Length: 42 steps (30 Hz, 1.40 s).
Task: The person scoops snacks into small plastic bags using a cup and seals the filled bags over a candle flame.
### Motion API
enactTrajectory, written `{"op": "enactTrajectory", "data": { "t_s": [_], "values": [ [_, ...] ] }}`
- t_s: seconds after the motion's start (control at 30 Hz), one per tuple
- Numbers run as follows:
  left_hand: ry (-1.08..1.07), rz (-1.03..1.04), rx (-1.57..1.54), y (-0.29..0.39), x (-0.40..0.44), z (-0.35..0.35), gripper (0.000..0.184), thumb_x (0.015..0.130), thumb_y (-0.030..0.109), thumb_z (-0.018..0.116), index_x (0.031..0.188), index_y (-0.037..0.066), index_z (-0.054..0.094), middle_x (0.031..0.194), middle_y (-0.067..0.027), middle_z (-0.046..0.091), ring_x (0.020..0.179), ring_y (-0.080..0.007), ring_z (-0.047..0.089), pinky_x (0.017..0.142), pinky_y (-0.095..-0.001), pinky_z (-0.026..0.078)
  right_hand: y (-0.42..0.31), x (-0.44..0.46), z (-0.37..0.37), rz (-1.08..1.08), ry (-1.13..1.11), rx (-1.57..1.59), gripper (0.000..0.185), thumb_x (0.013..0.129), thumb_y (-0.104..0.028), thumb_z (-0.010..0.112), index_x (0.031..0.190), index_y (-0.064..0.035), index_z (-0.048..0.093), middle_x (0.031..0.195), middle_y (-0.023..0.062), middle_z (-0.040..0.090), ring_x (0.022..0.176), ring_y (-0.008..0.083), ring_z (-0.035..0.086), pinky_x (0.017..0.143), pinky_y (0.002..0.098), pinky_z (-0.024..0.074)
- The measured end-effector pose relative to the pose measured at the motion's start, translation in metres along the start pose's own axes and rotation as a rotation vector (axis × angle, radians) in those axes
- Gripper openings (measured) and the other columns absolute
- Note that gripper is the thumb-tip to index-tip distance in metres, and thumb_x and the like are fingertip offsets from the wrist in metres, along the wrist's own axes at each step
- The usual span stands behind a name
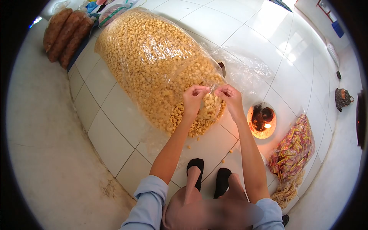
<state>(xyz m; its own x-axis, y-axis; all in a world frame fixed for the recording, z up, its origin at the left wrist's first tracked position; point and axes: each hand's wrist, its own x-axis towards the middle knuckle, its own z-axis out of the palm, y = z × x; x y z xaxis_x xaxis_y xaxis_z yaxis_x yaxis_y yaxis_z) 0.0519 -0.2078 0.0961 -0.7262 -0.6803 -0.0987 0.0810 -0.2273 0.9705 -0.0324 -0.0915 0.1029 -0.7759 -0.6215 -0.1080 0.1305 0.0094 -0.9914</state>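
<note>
Between my two hands hangs a small clear plastic bag (211,102), with pale yellow puffed snacks inside. My left hand (195,93) pinches the left side of its top edge, and my right hand (229,94) pinches the right side. Behind and below lies a huge clear plastic sack (153,57) full of similar golden snacks, its mouth open toward me. Loose snacks (198,127) spill at that mouth, just under the small bag. To the right of my right hand, a small flame (267,125) burns beside a dark round holder on a plate (255,133).
A bag of red and yellow packets (293,147) stands at the right. Long brown filled bags (67,34) lean at the upper left. Crumpled clear plastic (249,69) lies on the white tiled floor (119,130). My feet in black socks (222,182) are near the bottom.
</note>
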Motion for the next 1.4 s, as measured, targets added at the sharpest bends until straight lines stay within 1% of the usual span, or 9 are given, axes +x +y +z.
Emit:
{"op": "enactTrajectory", "data": {
  "t_s": [0.3,0.43,0.5,0.73,0.8,1.23,1.3,1.33,1.4],
  "values": [
    [-0.093,-0.109,-0.192,-0.019,-0.002,-0.011,0.017,0.079,0.016,0.064,0.087,0.002,0.060,0.074,0.0010,0.057,0.062,-0.0025,0.045,0.055,-0.0171,0.038,0.010,-0.002,0.002,-0.098,0.015,-0.177,0.011,0.075,-0.006,0.064,0.080,0.0004,0.057,0.077,0.0044,0.061,0.070,0.0093,0.057,0.065,0.0213,0.0446],
    [-0.179,-0.200,-0.008,-0.027,-0.015,-0.021,0.022,0.079,0.021,0.065,0.090,0.004,0.060,0.078,0.0024,0.057,0.059,-0.0026,0.039,0.052,-0.0175,0.034,0.009,-0.002,0.002,-0.130,0.133,-0.129,0.010,0.075,-0.005,0.064,0.080,0.0000,0.056,0.076,0.0044,0.060,0.071,0.0092,0.056,0.065,0.0210,0.0445],
    [-0.447,-0.144,0.249,-0.050,-0.012,-0.035,0.028,0.077,0.022,0.067,0.095,0.002,0.056,0.074,0.0045,0.050,0.058,-0.0038,0.034,0.052,-0.0182,0.032,0.009,-0.001,0.001,-0.142,0.150,-0.115,0.010,0.075,-0.005,0.064,0.079,0.0000,0.055,0.075,0.0043,0.060,0.071,0.0093,0.056,0.065,0.0209,0.0444],
    [-0.365,-0.136,-0.047,-0.035,-0.024,-0.021,0.027,0.075,0.018,0.069,0.080,0.004,0.046,0.068,0.0060,0.026,0.060,-0.0045,0.030,0.051,-0.0195,0.028,0.006,-0.004,0.004,-0.109,0.115,-0.197,0.012,0.075,-0.008,0.065,0.079,-0.0021,0.056,0.078,0.0033,0.060,0.073,0.0103,0.056,0.066,0.0235,0.0445],
    [-0.307,-0.216,0.188,-0.030,-0.022,-0.023,0.024,0.074,0.013,0.069,0.081,0.003,0.048,0.067,0.0069,0.030,0.060,-0.0040,0.031,0.052,-0.0190,0.031,0.006,-0.004,0.005,-0.113,0.112,-0.224,0.012,0.075,-0.009,0.065,0.079,-0.0026,0.056,0.079,0.0031,0.060,0.074,0.0105,0.056,0.066,0.0236,0.0442],
    [-0.381,-0.095,0.036,-0.027,-0.019,-0.020,0.030,0.073,0.013,0.069,0.096,0.002,0.053,0.066,0.0070,0.033,0.059,-0.0025,0.033,0.050,-0.0179,0.034,0.006,-0.001,0.004,-0.118,0.025,-0.106,0.014,0.075,-0.011,0.064,0.085,-0.0023,0.058,0.083,0.0022,0.060,0.077,0.0091,0.054,0.068,0.0227,0.0431],
    [-0.382,0.006,0.062,-0.012,-0.023,-0.011,0.042,0.073,0.011,0.069,0.110,0.005,0.050,0.083,0.0021,0.056,0.069,-0.0047,0.050,0.062,-0.0190,0.045,0.006,-0.001,0.004,-0.113,-0.007,-0.124,0.014,0.075,-0.010,0.065,0.085,-0.0022,0.058,0.084,0.0023,0.060,0.077,0.0093,0.054,0.068,0.0231,0.0431],
    [-0.381,0.007,0.062,-0.012,-0.020,-0.013,0.042,0.073,0.011,0.069,0.110,0.005,0.050,0.083,0.0021,0.056,0.069,-0.0047,0.050,0.062,-0.0190,0.045,0.005,-0.002,0.006,-0.126,-0.010,-0.126,0.014,0.075,-0.010,0.065,0.085,-0.0020,0.059,0.083,0.0025,0.060,0.077,0.0095,0.055,0.068,0.0233,0.0432],
    [-0.410,-0.136,0.515,-0.014,-0.011,-0.019,0.046,0.073,0.014,0.070,0.112,0.007,0.048,0.089,0.0007,0.053,0.070,-0.0050,0.047,0.061,-0.0192,0.045,0.002,-0.003,0.005,-0.141,-0.013,-0.130,0.014,0.075,-0.010,0.065,0.084,-0.0018,0.059,0.083,0.0026,0.060,0.076,0.0097,0.055,0.068,0.0235,0.0433]
  ]
}}
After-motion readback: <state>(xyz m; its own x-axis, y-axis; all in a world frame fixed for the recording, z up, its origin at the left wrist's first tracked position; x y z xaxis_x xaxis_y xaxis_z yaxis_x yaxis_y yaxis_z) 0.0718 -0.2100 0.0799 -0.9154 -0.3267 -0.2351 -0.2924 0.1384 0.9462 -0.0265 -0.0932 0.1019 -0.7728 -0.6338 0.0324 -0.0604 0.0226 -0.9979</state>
